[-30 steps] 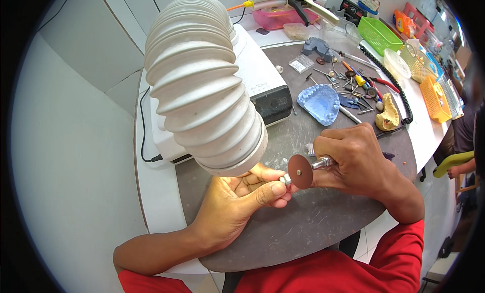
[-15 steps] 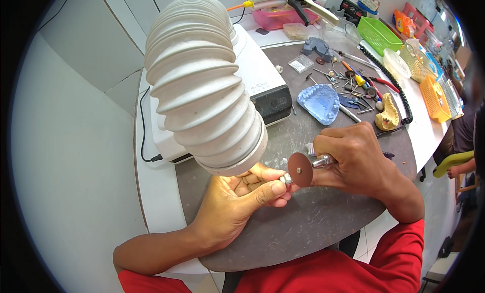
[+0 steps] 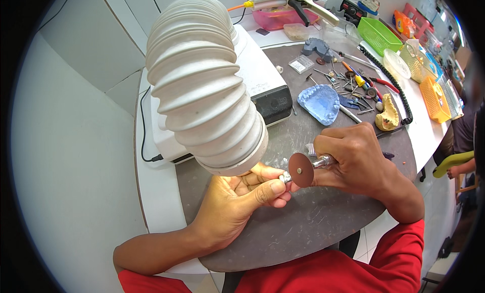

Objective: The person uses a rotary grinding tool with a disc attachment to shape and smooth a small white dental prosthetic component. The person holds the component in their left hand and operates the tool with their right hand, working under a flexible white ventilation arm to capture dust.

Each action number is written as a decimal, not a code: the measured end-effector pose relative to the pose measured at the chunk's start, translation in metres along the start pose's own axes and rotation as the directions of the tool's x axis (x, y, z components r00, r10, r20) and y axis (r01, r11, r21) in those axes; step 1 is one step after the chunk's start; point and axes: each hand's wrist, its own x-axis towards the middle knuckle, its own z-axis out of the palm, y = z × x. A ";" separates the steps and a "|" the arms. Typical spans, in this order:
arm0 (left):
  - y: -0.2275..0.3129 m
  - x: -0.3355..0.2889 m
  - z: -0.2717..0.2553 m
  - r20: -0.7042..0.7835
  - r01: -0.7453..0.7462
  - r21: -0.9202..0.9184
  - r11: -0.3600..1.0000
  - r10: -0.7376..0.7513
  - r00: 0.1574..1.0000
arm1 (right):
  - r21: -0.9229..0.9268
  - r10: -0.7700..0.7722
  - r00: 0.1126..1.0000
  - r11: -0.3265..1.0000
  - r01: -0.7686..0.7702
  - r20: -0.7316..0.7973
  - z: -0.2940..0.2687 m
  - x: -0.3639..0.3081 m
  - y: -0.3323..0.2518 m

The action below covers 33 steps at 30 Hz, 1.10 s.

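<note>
Between its thumb and fingertips, my left hand point(image 3: 233, 199) pinches a small shiny metal piece that looks like a dental crown point(image 3: 285, 177). My right hand point(image 3: 356, 159) is closed around a silver rotary handpiece point(image 3: 324, 161), whose tip carries a thin reddish-brown cutting disc point(image 3: 303, 164). The disc sits right beside the crown; whether they touch cannot be told. Part of the crown is covered by my left fingers, and most of the handpiece is hidden in my right hand. Fingertips of both hands come close together behind the disc.
A ribbed white suction hose point(image 3: 202, 86) hangs just over my left hand, beside a white machine point(image 3: 260, 65). Farther back lie a blue dental mould point(image 3: 319, 104), a yellowish dental cast point(image 3: 387, 113), several loose burs point(image 3: 353, 86) and a black coiled cord point(image 3: 399, 86).
The crown has turned slightly between my left fingers and shows a different side. Both hands and the disc stay almost in the same place.
</note>
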 end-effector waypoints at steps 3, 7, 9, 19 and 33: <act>0.000 0.000 0.000 0.006 -0.004 0.003 1.000 0.004 1.000 | 0.002 -0.006 1.000 1.000 0.006 0.002 0.000 0.000 -0.001; -0.001 0.001 -0.001 0.009 -0.005 0.009 1.000 0.005 1.000 | 0.000 -0.007 1.000 1.000 0.007 0.010 0.000 0.000 -0.001; -0.001 0.000 -0.001 0.004 -0.002 0.002 1.000 0.002 1.000 | 0.000 -0.012 1.000 1.000 0.012 0.000 0.000 0.000 -0.001; -0.001 0.000 0.000 -0.010 0.001 0.000 1.000 -0.001 1.000 | 0.022 0.004 1.000 1.000 -0.004 -0.008 0.001 0.000 -0.001; -0.001 0.000 0.000 -0.006 -0.010 0.009 1.000 0.010 1.000 | 0.005 -0.021 0.999 1.000 0.021 0.030 0.002 -0.001 0.000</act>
